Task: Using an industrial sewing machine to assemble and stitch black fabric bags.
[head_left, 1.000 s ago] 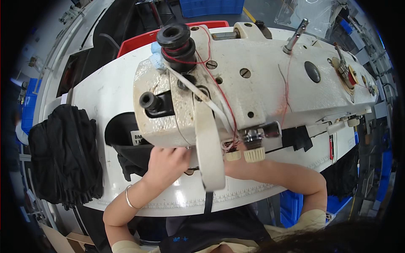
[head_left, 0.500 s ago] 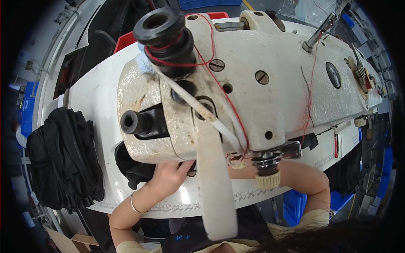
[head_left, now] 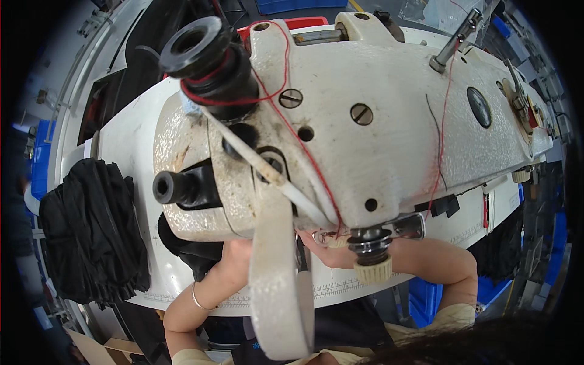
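Note:
A white sewing machine head (head_left: 401, 79) fills the middle of the view and hides much of the work area. Below its left end, my left hand (head_left: 237, 255) is beside a piece of black fabric (head_left: 198, 255); its fingers are behind the machine's white lever (head_left: 274, 261). My right hand (head_left: 328, 252) reaches in from the right, to the right of that lever. Its fingers are largely hidden by the lever and the machine. Whether either hand grips the fabric does not show. Red thread (head_left: 304, 149) runs across the machine head to the thread tension knob (head_left: 372, 267).
A stack of folded black fabric pieces (head_left: 91, 231) lies on the left of the white table (head_left: 131, 146). A ruler strip (head_left: 347, 285) runs along the table's near edge. Blue bins (head_left: 424, 298) stand below on the right, and a red bin (head_left: 298, 24) is behind the machine.
The machine head appears further left, and its white lever looks turned. More of my right hand shows beside the lever; my left hand's fingers, partly visible before, are now hidden.

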Demonstrator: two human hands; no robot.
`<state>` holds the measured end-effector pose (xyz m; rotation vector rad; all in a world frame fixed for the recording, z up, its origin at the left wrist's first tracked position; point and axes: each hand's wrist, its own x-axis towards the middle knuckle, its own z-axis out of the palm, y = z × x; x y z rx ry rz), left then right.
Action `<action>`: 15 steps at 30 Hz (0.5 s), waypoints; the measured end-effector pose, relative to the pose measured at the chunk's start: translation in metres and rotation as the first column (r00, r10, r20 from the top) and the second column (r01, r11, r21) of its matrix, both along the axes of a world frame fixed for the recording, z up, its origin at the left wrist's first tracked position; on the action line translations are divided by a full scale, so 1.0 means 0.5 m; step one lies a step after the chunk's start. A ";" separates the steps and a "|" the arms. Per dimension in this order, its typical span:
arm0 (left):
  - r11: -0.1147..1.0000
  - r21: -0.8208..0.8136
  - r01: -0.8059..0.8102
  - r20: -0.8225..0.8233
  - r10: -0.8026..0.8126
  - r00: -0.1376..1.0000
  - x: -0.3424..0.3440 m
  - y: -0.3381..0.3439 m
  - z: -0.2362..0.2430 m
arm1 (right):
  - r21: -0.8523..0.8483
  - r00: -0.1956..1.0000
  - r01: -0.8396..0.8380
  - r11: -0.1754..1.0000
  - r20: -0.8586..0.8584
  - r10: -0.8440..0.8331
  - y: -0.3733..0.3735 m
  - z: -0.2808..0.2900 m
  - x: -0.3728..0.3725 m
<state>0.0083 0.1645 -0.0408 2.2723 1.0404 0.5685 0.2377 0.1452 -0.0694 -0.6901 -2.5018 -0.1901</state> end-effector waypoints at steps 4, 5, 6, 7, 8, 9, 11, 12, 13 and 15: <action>0.931 0.352 0.100 0.024 -0.115 0.993 0.020 0.007 0.042 | -0.059 0.997 0.063 0.996 -0.048 -0.066 0.002 0.042 -0.005; 0.948 0.316 0.028 0.006 -0.031 0.999 0.028 0.007 0.040 | -0.047 0.995 0.087 0.995 -0.035 -0.089 -0.003 0.035 -0.006; 0.958 0.283 -0.048 -0.016 0.054 0.998 0.032 0.008 0.039 | -0.034 0.994 0.109 0.993 -0.023 -0.110 -0.005 0.032 -0.006; 0.958 0.283 -0.045 -0.017 0.051 0.999 0.033 0.008 0.040 | -0.034 0.993 0.112 0.993 -0.024 -0.113 -0.005 0.033 -0.006; 0.956 0.291 -0.041 -0.042 0.056 0.998 0.032 0.007 0.042 | -0.031 0.993 0.110 0.993 -0.044 -0.111 -0.005 0.034 -0.007; 0.953 0.300 -0.038 -0.067 0.061 0.996 0.032 0.006 0.044 | -0.027 0.992 0.107 0.994 -0.064 -0.109 -0.004 0.035 -0.007; 0.950 0.309 -0.044 -0.063 0.067 0.996 0.033 0.005 0.046 | -0.018 0.991 0.115 0.993 -0.063 -0.116 -0.005 0.029 -0.008; 0.947 0.317 -0.051 -0.060 0.074 0.995 0.034 0.006 0.045 | -0.010 0.990 0.122 0.992 -0.064 -0.123 -0.005 0.026 -0.007; 0.947 0.318 -0.053 -0.062 0.077 0.995 0.030 0.006 0.045 | -0.009 0.991 0.119 0.993 -0.066 -0.120 -0.004 0.032 -0.006; 0.949 0.292 -0.121 0.006 0.125 0.992 0.021 0.008 0.039 | -0.042 0.997 0.078 0.996 -0.019 -0.079 -0.001 0.047 -0.002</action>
